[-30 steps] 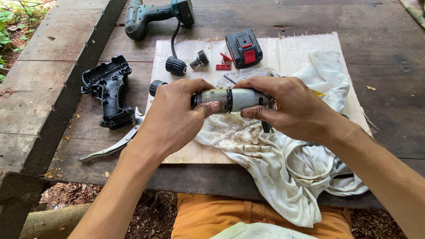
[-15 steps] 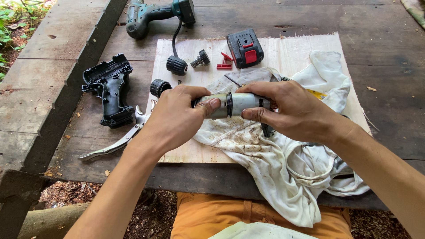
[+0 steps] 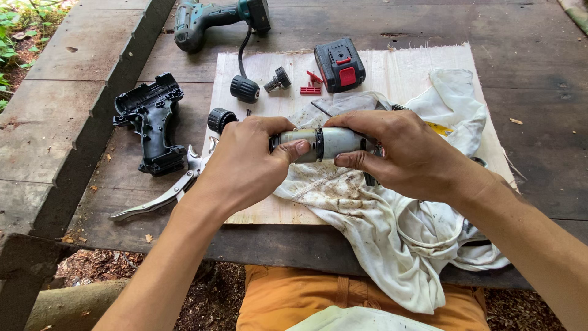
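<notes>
Head view shows a grey motor cylinder (image 3: 321, 143) held level above the stained white rag (image 3: 392, 227), long axis running left to right. Left hand (image 3: 245, 165) pinches its left end, thumb on top; right hand (image 3: 404, 153) wraps its right end (both equally near). Black battery pack (image 3: 340, 64) lies beyond the rag.

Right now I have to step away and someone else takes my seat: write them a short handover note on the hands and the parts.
Left hand and right hand both grip the grey motor cylinder, held level above the stained rag.
Empty black drill housing and pliers lie to the left; battery pack, chuck and red clip on the board.
Done: drill opened, motor out.
Left: motor not back in housing.
</notes>
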